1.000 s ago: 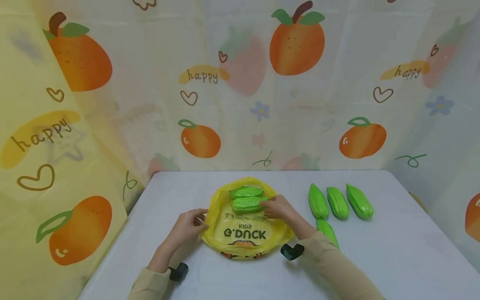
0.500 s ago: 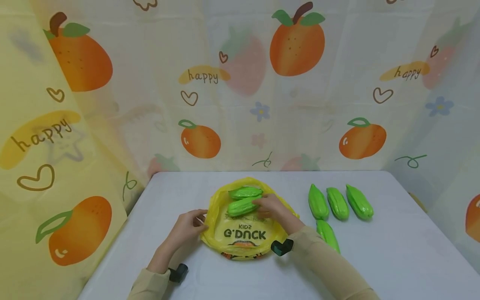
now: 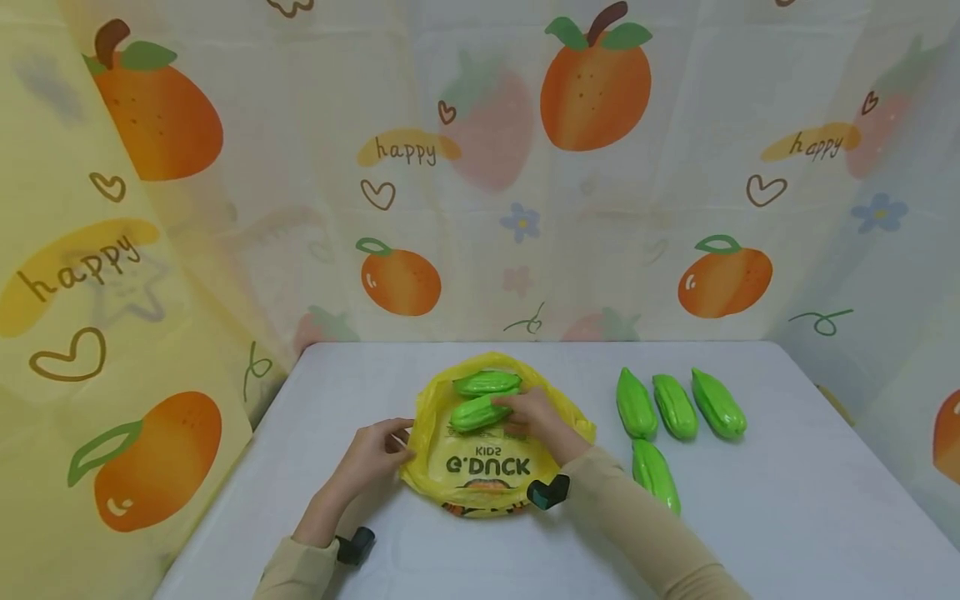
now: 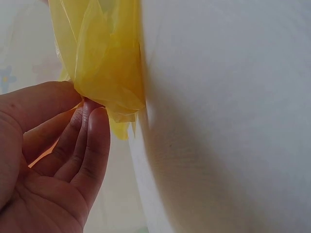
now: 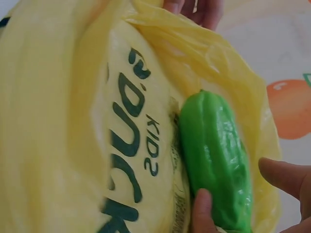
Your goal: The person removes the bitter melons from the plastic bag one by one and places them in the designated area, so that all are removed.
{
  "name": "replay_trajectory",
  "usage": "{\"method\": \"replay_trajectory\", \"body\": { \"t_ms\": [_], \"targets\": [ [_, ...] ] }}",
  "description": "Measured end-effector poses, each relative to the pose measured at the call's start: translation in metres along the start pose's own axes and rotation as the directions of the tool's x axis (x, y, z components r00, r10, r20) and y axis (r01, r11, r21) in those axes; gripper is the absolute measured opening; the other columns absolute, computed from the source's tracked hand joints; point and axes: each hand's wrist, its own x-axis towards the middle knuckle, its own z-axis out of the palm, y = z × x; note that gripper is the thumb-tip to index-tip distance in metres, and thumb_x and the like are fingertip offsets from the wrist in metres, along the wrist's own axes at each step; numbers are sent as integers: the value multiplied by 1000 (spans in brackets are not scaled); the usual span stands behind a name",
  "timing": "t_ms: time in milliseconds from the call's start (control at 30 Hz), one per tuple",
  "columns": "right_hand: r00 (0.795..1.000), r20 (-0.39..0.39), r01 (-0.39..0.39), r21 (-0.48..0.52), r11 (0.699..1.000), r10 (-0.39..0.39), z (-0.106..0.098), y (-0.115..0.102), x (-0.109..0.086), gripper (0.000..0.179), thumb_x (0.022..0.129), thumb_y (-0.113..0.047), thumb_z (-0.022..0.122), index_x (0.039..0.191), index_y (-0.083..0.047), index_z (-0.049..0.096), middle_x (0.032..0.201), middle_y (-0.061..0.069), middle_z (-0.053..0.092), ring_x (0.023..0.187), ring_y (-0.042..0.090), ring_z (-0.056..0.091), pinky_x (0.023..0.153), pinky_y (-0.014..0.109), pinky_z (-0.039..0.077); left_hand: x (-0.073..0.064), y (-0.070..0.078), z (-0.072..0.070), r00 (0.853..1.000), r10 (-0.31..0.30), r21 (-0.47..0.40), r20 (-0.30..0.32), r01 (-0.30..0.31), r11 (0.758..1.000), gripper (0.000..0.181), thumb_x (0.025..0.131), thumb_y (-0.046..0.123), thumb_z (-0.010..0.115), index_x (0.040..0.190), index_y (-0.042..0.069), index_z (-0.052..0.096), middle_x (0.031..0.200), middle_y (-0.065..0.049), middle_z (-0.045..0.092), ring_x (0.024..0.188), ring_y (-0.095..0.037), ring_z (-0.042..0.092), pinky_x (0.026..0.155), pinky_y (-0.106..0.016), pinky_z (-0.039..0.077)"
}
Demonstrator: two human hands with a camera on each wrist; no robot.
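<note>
In the head view a yellow plastic bag lies wide-mouthed on the table, printed with dark letters. My left hand pinches its left edge; in the left wrist view, thumb and fingertips meet at the thin yellow film. Inside the bag are two shiny, ribbed green toy gourds. One far gourd lies toward the back rim. My right hand reaches over the right rim and holds the right end of the nearer gourd. In the right wrist view, thumb and a finger stand on either side of this gourd.
Right of the bag, several more green gourds lie on the white table: three side by side, such as the middle one, and another gourd nearer, beside the right sleeve. A fruit-printed curtain hangs behind the table.
My right hand has moved left, deeper over the bag, and the nearer gourd has shifted left and tilted with it. The far gourd has slid slightly left. My left hand stays at the bag's edge.
</note>
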Motion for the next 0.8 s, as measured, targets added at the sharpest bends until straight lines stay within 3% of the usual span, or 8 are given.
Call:
{"method": "replay_trajectory", "body": {
  "t_ms": [133, 233, 400, 600, 700, 800],
  "targets": [
    [1000, -21, 23, -13, 1000, -23, 2, 3, 1, 65, 82, -18, 73, 134, 8, 43, 125, 28, 52, 93, 32, 65, 74, 36, 56, 0, -1, 0, 1000, 6, 1, 3, -6, 1000, 43, 77, 8, 77, 118, 11, 66, 89, 1, 65, 76, -9, 60, 65, -24, 52],
    [999, -33, 29, -32, 999, -30, 3, 5, 2, 55, 82, -20, 74, 125, 7, 51, 96, 18, 61, 68, 21, 63, 67, 34, 55, -1, -1, -1, 1000, 11, 0, 5, -11, 1000, 43, 77, 8, 77, 118, 10, 66, 89, 1, 65, 76, -9, 60, 65, -24, 52],
    [999, -29, 23, -50, 999, -24, 5, 5, 5, 38, 82, -21, 73, 109, 1, 58, 54, 0, 46, 50, 13, 48, 56, 29, 48, 0, -1, -1, 1000, 7, -5, 4, -7, 1000, 44, 76, 7, 77, 119, 10, 65, 89, 1, 65, 76, -9, 60, 65, -23, 52],
    [999, 0, 47, -39, 998, -47, 7, 5, 6, 21, 84, -21, 71, 86, -7, 56, 46, -4, 25, 45, 13, 26, 49, 28, 29, 0, -2, -1, 1000, 8, -1, 11, -8, 1000, 44, 77, 7, 76, 119, 10, 65, 90, 1, 65, 76, -9, 60, 65, -24, 52],
    [999, 7, 51, -33, 998, -51, 8, 5, 6, 30, 84, -22, 71, 68, -13, 47, 46, -5, 22, 43, 12, 22, 48, 29, 25, -1, -2, -1, 1000, 15, 1, 13, -15, 1000, 44, 77, 7, 76, 119, 9, 65, 90, 0, 65, 76, -9, 60, 65, -25, 52],
    [998, 6, 57, -35, 998, -57, 9, 6, 6, 42, 84, -22, 71, 61, -17, 37, 46, -4, 22, 43, 12, 22, 48, 29, 25, -1, -2, -1, 1000, 14, 2, 13, -14, 1000, 44, 77, 7, 76, 119, 9, 65, 90, 0, 65, 76, -9, 60, 65, -24, 52]
  ]
}}
